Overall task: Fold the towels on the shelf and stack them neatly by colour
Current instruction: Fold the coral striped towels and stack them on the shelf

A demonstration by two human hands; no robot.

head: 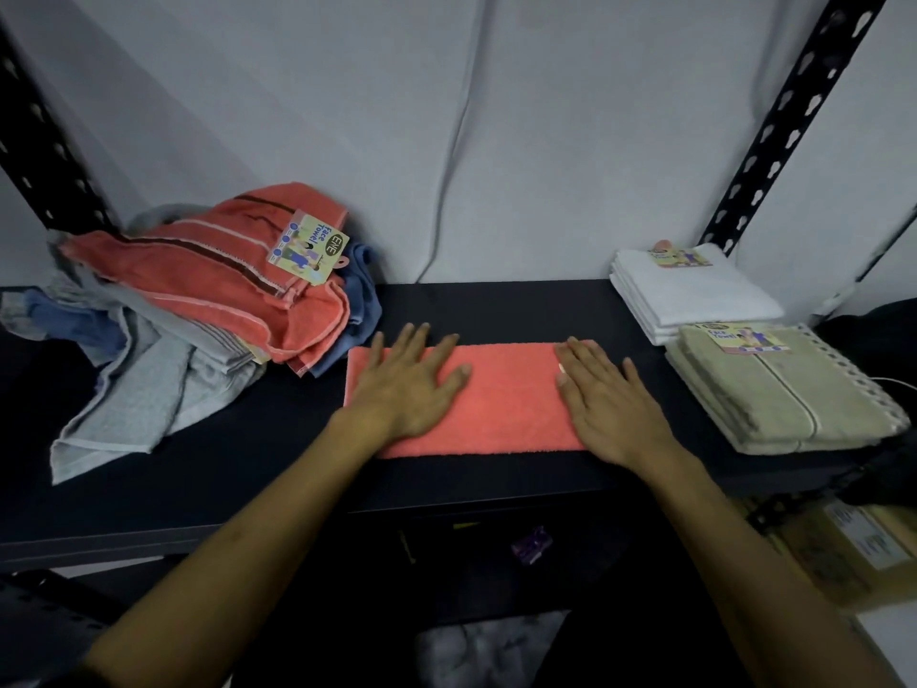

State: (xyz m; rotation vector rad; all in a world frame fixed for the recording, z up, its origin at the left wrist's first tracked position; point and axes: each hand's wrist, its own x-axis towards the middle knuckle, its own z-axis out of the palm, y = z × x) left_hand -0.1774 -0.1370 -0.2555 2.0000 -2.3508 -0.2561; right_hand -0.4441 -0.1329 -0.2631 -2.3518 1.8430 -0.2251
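A coral towel (501,397), folded into a long strip, is lying mid-shelf (496,310) with both hands flattening it: the left hand (409,379) is pressing its left end and the right hand (608,397) its right, fingers straight, grasping nothing. The soft terry may be bunching or skewing if the palms slide unevenly. Folded white towels (694,295) and beige towels (779,394) are sitting stacked at right; an unfolded heap (198,300) is waiting at left.

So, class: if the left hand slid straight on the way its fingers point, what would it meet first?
Its fingertips point at the back wall. Past the coral towel under the left hand lies bare dark shelf, so probably the wall; the heap lies just left.
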